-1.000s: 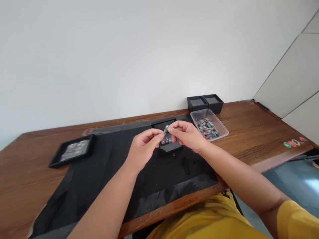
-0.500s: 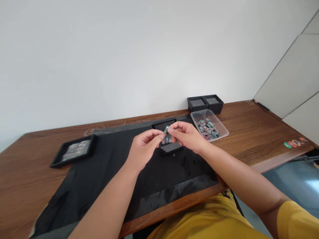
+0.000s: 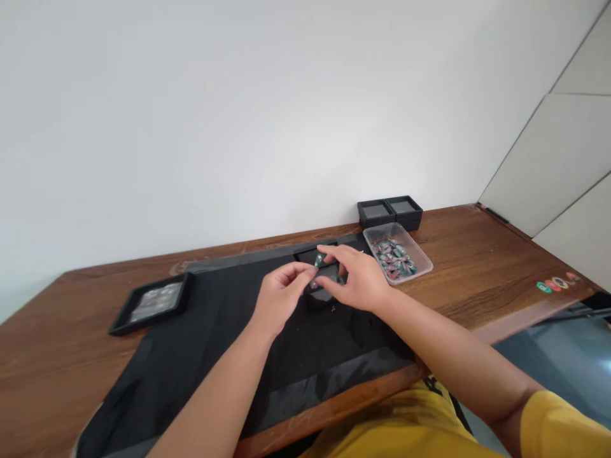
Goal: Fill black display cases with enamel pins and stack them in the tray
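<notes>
My left hand (image 3: 285,294) pinches the lower end of a small shiny green piece (image 3: 318,259) between thumb and fingertips. On its right is my right hand (image 3: 356,275), thumb and fingers spread apart, the index fingertip at or very near the piece's upper end. Directly below both hands lies a small black tray (image 3: 319,303) with a few little shiny pieces in it, mostly covered by my fingers. The exact kind of the green piece is too small to make out.
A clear plastic tub (image 3: 420,261) of similar green and pink pieces stands to the right. Behind it are two stacks of black trays (image 3: 390,213). A filled black tray (image 3: 153,303) lies at the left on the black mat (image 3: 224,343). Round stickers (image 3: 558,283) mark the table's right.
My right hand has loosened its pinch and its thumb and fingers have spread. The green piece stays in my left hand, now tilted more upright. The view has shifted slightly.
</notes>
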Demonstrator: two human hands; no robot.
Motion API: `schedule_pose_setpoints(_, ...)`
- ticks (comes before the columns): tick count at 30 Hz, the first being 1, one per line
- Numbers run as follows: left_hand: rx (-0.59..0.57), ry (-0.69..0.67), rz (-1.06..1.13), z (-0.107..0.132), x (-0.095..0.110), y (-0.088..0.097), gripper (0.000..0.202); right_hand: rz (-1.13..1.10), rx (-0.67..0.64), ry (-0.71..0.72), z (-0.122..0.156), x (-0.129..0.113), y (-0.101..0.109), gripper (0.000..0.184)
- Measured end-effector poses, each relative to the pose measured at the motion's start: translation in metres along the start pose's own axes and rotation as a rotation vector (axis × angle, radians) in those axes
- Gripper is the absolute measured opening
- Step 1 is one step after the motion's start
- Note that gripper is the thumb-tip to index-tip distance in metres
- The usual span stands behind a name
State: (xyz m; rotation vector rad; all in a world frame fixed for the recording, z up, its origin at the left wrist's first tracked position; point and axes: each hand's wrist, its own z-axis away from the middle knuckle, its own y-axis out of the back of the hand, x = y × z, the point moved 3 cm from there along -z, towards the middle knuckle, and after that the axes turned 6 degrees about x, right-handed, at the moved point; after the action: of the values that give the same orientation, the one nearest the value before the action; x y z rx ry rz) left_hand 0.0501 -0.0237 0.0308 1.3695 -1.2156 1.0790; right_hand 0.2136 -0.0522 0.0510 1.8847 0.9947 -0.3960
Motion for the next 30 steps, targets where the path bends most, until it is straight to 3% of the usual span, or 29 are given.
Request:
schedule_pose_setpoints(11,-0.078,-0.010,-0.018,0.002,0.000,-0.006,0.016,-0.002,-0.106,-0.028,0.000,0.004,-0.013,0.031)
schedule_pose_setpoints(17,-0.051,-0.070,-0.114,0.000,-0.001,0.001,0.021,0.116,-0.094,-0.102,-0.010,0.003,0.013,0.023)
schedule_pose_setpoints(19,-0.017,-0.113,-0.192,-0.001,0.000,0.006,0.024,0.197,-0.216,-0.136,-0.011,-0.002,0.024,0.012)
schedule_pose_setpoints(23,0.037,-0.196,-0.380,-0.002,0.001,0.015,0.029,0.423,-0.732,-0.256,0.001,-0.011,0.027,0.022)
schedule_pose_setpoints(25,0.057,-0.214,-0.439,-0.003,0.001,0.018,0.030,0.542,-0.799,-0.262,0.006,-0.014,0.025,0.027)
schedule_pose_setpoints(30,0.057,-0.207,-0.505,-0.005,-0.002,0.021,0.032,0.628,-0.783,-0.244,0.012,-0.015,0.018,0.031)
